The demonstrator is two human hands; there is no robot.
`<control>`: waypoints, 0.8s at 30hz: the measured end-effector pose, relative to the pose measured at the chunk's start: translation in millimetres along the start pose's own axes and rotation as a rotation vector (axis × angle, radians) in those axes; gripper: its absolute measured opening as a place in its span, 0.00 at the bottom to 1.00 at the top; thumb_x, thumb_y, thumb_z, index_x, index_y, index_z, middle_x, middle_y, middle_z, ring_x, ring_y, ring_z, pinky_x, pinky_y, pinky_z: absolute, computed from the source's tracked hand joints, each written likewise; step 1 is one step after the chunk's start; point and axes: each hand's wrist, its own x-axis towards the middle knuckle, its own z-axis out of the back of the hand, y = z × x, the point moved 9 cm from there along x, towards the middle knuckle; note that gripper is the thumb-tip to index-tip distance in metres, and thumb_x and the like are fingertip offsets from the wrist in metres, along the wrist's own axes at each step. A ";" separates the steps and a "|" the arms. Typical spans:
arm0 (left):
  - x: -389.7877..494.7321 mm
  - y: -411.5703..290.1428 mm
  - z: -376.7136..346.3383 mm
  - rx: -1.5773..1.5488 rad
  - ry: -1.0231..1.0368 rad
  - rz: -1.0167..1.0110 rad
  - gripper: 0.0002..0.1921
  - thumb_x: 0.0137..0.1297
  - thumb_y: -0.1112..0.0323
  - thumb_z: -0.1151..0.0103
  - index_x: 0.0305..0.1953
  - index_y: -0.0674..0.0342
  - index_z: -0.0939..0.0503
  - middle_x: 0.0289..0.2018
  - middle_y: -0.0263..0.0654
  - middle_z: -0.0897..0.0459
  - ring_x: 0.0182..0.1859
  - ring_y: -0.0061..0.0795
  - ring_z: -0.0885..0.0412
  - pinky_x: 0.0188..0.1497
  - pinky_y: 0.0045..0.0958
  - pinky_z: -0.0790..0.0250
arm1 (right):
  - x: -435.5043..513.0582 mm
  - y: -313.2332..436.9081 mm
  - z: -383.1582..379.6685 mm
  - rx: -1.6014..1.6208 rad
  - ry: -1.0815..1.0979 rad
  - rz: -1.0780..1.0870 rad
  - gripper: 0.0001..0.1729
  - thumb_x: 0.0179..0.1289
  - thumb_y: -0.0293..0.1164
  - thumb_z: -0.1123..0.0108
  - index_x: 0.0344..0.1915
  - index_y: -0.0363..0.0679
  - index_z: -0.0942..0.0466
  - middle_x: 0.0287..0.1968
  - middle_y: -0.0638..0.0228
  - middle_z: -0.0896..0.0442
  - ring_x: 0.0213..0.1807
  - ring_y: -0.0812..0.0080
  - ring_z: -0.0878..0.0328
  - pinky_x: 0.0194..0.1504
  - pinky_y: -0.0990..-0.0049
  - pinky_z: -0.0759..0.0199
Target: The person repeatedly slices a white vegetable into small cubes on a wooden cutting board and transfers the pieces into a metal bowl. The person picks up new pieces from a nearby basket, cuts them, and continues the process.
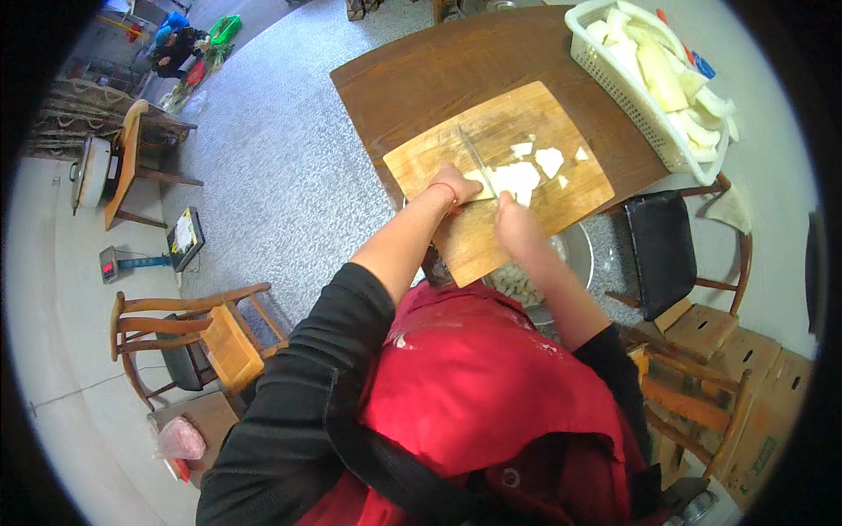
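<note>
A wooden cutting board (421, 158) lies askew on a brown wooden table (401, 85). My left hand (458, 184) rests on a strip of pale peeled vegetable (477, 186) on the board, a red string at the wrist. My right hand (516, 220) grips a knife (475, 150) near the board's lower edge; its blade stands across the vegetable, just right of my left fingers, pointing away from me. Its handle is hidden in my hand. Cut white pieces (516, 179) lie right of the blade, with several loose bits (549, 161) farther right.
A white plastic basket (618, 89) of pale vegetable slabs (660, 75) stands at the table's right end. Below the board's near edge is a metal basin (585, 253) holding cut pieces (516, 283). Chairs (661, 253) and cardboard boxes (704, 329) stand at right. Another person (172, 52) is far left.
</note>
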 end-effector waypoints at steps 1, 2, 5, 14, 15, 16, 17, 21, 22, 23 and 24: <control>-1.5 2.7 -0.4 0.007 0.008 0.015 0.37 0.51 0.58 0.27 0.56 0.77 0.32 0.39 0.51 0.16 0.31 0.38 0.16 0.26 0.36 0.22 | -1.5 -1.5 3.4 0.024 0.008 -0.007 0.10 0.69 0.29 0.50 0.45 0.34 0.29 0.32 0.39 0.17 0.40 0.39 0.16 0.42 0.46 0.24; 0.8 -0.1 0.4 -0.009 0.006 0.010 0.37 0.51 0.58 0.27 0.56 0.78 0.33 0.39 0.51 0.16 0.30 0.38 0.16 0.26 0.37 0.22 | -3.3 4.6 11.6 0.006 -0.005 0.083 0.09 0.69 0.29 0.50 0.43 0.35 0.30 0.31 0.40 0.17 0.39 0.38 0.17 0.40 0.45 0.25; 6.6 1.5 -5.7 -0.023 0.068 0.044 0.37 0.50 0.57 0.25 0.54 0.80 0.28 0.38 0.51 0.15 0.30 0.38 0.16 0.29 0.38 0.22 | -16.6 3.2 17.1 -0.049 0.000 0.115 0.07 0.69 0.28 0.51 0.41 0.35 0.31 0.31 0.41 0.18 0.38 0.37 0.18 0.40 0.45 0.26; -3.9 -1.8 0.6 -0.059 0.035 -0.054 0.25 0.54 0.60 0.31 0.37 0.84 0.21 0.32 0.55 0.14 0.28 0.42 0.14 0.25 0.42 0.23 | 4.6 -8.7 -16.7 0.083 0.015 -0.047 0.07 0.67 0.26 0.52 0.41 0.34 0.28 0.33 0.43 0.16 0.41 0.40 0.16 0.43 0.46 0.24; -1.6 -1.9 0.4 -0.078 0.047 -0.033 0.24 0.55 0.61 0.31 0.36 0.84 0.21 0.31 0.54 0.15 0.26 0.42 0.14 0.24 0.42 0.23 | 3.4 -4.3 -7.8 0.070 -0.002 0.004 0.07 0.67 0.26 0.53 0.41 0.34 0.28 0.33 0.42 0.16 0.41 0.40 0.16 0.43 0.46 0.24; -0.3 0.6 1.5 -0.068 0.026 -0.018 0.23 0.56 0.61 0.32 0.36 0.83 0.20 0.32 0.54 0.14 0.26 0.40 0.15 0.25 0.41 0.23 | 3.5 -2.6 -0.2 0.038 0.018 0.026 0.08 0.68 0.26 0.53 0.41 0.34 0.28 0.33 0.42 0.16 0.41 0.40 0.16 0.43 0.46 0.24; 3.5 -0.8 1.6 -0.066 0.012 -0.030 0.23 0.56 0.60 0.32 0.36 0.83 0.20 0.32 0.54 0.14 0.27 0.40 0.14 0.27 0.40 0.22 | 2.8 -1.4 4.2 -0.003 0.058 0.042 0.08 0.68 0.26 0.53 0.42 0.34 0.28 0.34 0.42 0.16 0.41 0.40 0.16 0.44 0.45 0.24; 19.1 7.5 -6.5 0.002 0.005 -0.036 0.27 0.54 0.56 0.28 0.42 0.81 0.19 0.35 0.54 0.13 0.32 0.38 0.12 0.36 0.38 0.20 | -9.5 -3.9 5.1 0.016 0.058 0.060 0.09 0.69 0.26 0.54 0.43 0.34 0.29 0.33 0.41 0.16 0.41 0.40 0.16 0.44 0.45 0.24; 21.3 7.6 -5.9 0.045 -0.017 -0.065 0.28 0.54 0.56 0.28 0.43 0.81 0.19 0.34 0.54 0.13 0.32 0.38 0.12 0.37 0.38 0.20 | -8.9 -4.1 -1.1 0.026 0.051 0.057 0.09 0.69 0.26 0.54 0.43 0.34 0.29 0.33 0.41 0.16 0.41 0.40 0.16 0.44 0.45 0.25; 22.1 10.2 -4.4 0.070 -0.034 -0.075 0.29 0.53 0.55 0.27 0.44 0.81 0.20 0.34 0.54 0.13 0.33 0.38 0.12 0.37 0.38 0.20 | -7.5 -2.8 -6.9 0.040 0.020 0.069 0.09 0.69 0.26 0.54 0.43 0.34 0.29 0.33 0.41 0.16 0.41 0.40 0.16 0.44 0.45 0.25; 21.1 11.0 -2.3 0.040 -0.064 -0.085 0.30 0.53 0.57 0.28 0.45 0.82 0.21 0.34 0.55 0.14 0.29 0.39 0.13 0.35 0.38 0.21 | -4.2 -0.1 -14.2 0.058 0.001 0.072 0.08 0.69 0.27 0.52 0.42 0.34 0.30 0.32 0.41 0.17 0.39 0.39 0.17 0.42 0.44 0.25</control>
